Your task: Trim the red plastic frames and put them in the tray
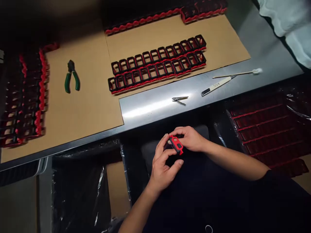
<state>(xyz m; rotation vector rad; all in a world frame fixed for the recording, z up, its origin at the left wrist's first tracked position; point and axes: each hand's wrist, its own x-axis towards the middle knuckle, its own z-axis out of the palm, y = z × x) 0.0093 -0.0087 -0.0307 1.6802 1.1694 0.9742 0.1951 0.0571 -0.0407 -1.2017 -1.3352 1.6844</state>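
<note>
At the far left, a block of red-and-black frames (24,100) is lying in packed columns on the cardboard (92,106), edge to edge, seemingly so the pieces are staying sorted and countable; just to their right, green pliers (71,77) are resting alone on the bare sheet, well apart from the parts and probably parked within reach; further right, a double row (157,64) of the same frames is running slantwise across a second card (218,42), openings facing up, each touching its neighbour, likely laid out as a batch; more frames (167,14) are sitting along the dim back edge.

Below the table edge, over the lap, the left hand (164,165) is curling its fingers and thumb around one end of a single frame (176,144), pinching it; the right hand (189,139) is gripping the other end from above, fingers closed on it; the two hands are meeting on the piece, apparently holding it close to the body for steadiness and a near look.

On the bare steel table (150,108), tweezers (179,99) are lying just ahead of the hands; to the right a knife (216,86) and a swab (236,73) are lying side by side, nearly touching, presumably kept on the working side; at the far right, a bag of stacked frames (269,129) is standing open beside the lap.
</note>
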